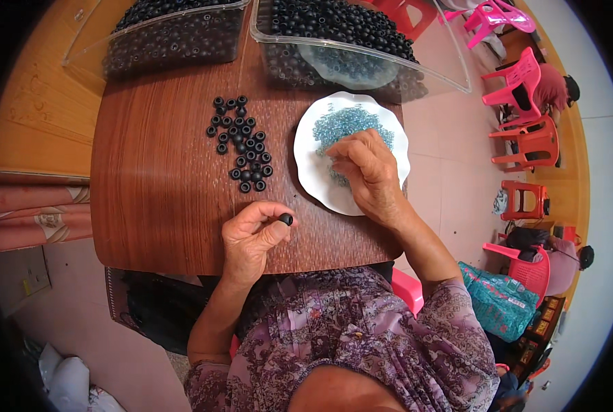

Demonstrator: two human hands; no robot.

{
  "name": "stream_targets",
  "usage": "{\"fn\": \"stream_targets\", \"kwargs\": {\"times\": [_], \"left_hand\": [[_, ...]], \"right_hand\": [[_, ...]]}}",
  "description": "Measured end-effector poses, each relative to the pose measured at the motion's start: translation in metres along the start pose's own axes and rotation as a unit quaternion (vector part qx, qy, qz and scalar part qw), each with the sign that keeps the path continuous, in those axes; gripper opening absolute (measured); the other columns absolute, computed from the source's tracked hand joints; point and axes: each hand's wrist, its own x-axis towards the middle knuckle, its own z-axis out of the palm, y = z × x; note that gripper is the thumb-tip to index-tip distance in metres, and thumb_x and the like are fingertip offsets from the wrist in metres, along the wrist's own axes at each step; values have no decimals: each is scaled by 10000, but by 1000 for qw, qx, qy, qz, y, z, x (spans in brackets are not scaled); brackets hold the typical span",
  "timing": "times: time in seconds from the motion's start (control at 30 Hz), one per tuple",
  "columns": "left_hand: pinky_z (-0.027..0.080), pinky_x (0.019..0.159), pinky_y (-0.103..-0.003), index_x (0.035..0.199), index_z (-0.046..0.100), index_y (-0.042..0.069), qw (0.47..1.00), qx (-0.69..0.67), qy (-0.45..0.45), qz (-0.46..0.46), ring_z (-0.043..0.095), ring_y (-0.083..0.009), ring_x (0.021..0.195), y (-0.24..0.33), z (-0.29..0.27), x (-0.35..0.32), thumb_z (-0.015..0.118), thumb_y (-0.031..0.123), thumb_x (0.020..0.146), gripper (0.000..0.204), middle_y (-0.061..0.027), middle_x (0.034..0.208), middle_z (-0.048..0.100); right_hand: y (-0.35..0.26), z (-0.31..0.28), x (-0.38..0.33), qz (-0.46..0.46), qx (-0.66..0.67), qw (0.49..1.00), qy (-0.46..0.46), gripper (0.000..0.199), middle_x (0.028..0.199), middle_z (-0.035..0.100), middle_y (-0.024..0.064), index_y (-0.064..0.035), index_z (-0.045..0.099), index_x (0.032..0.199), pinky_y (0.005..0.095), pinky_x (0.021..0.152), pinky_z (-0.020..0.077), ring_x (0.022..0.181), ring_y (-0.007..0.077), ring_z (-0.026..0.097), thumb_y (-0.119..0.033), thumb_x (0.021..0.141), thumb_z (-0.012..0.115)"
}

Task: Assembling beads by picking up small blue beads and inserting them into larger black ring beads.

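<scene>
My left hand pinches a small round black piece with a hole between thumb and fingers, above the near part of the table. My right hand is over the white scalloped plate, its thumb and fingertips pressed together. Whatever those fingertips hold, if anything, is too small to make out. Under them on the plate lies a heap of tiny clear bluish pieces, partly hidden by the hand. To the left of the plate several loose black pieces like the held one lie in a cluster.
The brown wooden table bears two clear plastic bins of black pieces along its far side, one on the left and one on the right. Pink and red chairs and two other people are off to the right.
</scene>
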Motion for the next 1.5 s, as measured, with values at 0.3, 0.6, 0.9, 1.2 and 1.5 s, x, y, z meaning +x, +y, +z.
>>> {"fn": "stream_targets", "kwargs": {"times": [0.3,0.6,0.9,1.2,1.5], "left_hand": [[451,604,-221,1001,579,-29,996,-36,73,20,550,-108,664,5,31,10,581,72,887,152,-105,869,637],[446,641,-198,1038,567,-24,983,-12,121,136,563,-90,724,-4,68,38,582,53,885,172,-63,869,621],[451,658,-203,1040,569,-31,989,-25,111,93,555,-85,729,-5,64,40,582,36,881,173,-35,846,596],[439,714,-201,1027,578,4,959,137,164,186,518,-65,791,-7,63,39,599,8,857,171,-7,858,567],[384,565,-157,1036,542,-21,972,95,171,128,471,-32,646,14,62,42,559,76,906,163,4,772,550]], "right_hand": [[-12,-2,-14,235,363,901,29,130,843,627,30,-15,623,892,249,690,471,758,128,574,46,779,643],[-35,5,-19,308,520,791,97,126,885,639,56,-4,630,899,242,774,480,821,125,597,39,783,656],[-29,14,-23,260,450,848,105,113,863,641,33,0,639,901,213,714,486,780,87,591,51,801,638],[-40,16,-21,257,423,865,86,135,854,620,55,14,618,893,236,724,470,797,121,567,51,772,664],[-38,13,-19,-12,167,980,110,162,866,591,100,26,589,840,271,660,439,744,197,536,90,711,664]]}}
